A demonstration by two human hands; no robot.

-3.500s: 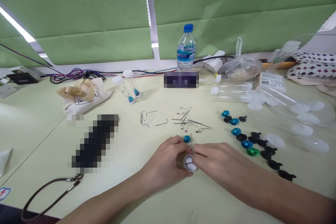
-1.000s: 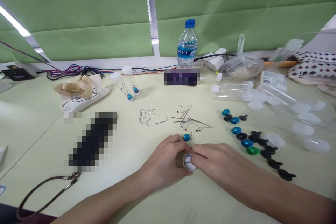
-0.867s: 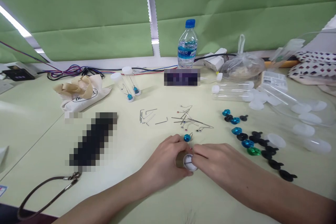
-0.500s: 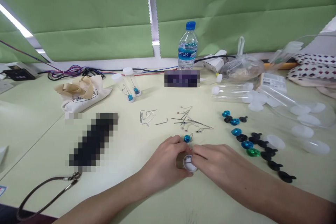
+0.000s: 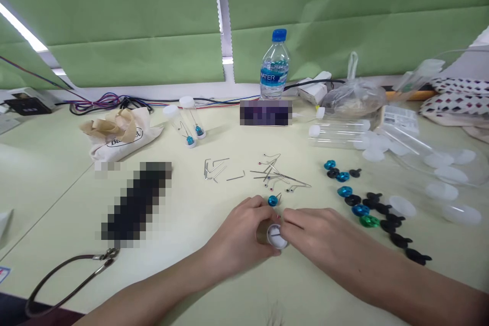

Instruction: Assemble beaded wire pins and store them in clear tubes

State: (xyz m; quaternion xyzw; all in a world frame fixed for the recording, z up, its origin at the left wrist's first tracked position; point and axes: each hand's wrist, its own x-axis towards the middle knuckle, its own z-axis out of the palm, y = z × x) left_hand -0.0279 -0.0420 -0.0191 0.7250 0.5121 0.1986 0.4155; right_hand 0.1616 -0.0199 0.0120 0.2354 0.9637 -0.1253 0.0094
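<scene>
Wrapped round a small white round container (image 5: pixel 277 237), my left hand (image 5: pixel 242 229) steadies it near the front of the table. My right hand (image 5: pixel 311 229) is pinched at the container's right rim; what its fingertips hold is hidden. A thin dark metal piece shows across the white face of the container. Just beyond the fingers lies a blue metallic knob (image 5: pixel 272 200) beside a bent wire. Farther back is a pile of thin wires with small coloured ends (image 5: pixel 273 173), and left of it several L-shaped metal keys (image 5: pixel 216 169).
Black, blue and green knobs (image 5: pixel 369 221) lie at right, with clear tubes (image 5: pixel 340 132) and white caps behind. Two capped tubes (image 5: pixel 190 127) stand at back left. A water bottle (image 5: pixel 274 74), cloth pouch (image 5: pixel 124 135), blurred dark object (image 5: pixel 137 201) and cord loop also lie around.
My right fingers have shifted slightly at the container's rim, showing a little more of its white face. The view has moved very slightly.
</scene>
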